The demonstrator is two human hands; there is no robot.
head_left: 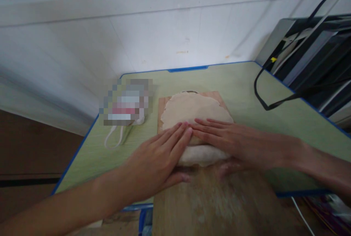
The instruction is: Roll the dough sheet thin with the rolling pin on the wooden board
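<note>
A thin, pale sheet of dough (194, 106) with a ragged rim lies on a floured wooden board (203, 206). Its near edge is folded or rolled into a thicker band. My left hand (161, 153) rests over the left part of the dough, fingers stretched out and thumb apart, low by the board. From the other side, my right hand (219, 137) lies across the dough with its fingers extended. The fingertips of both hands meet near the middle. Beneath the hands, part of the dough is hidden.
The board sits on a green table with a blue edge (188, 69). To the left lies a blurred-out object (126, 104) with a white strap (113, 139). A black cable (267, 106) loops over the right side, by dark stacked items (315, 53). A white wall stands behind.
</note>
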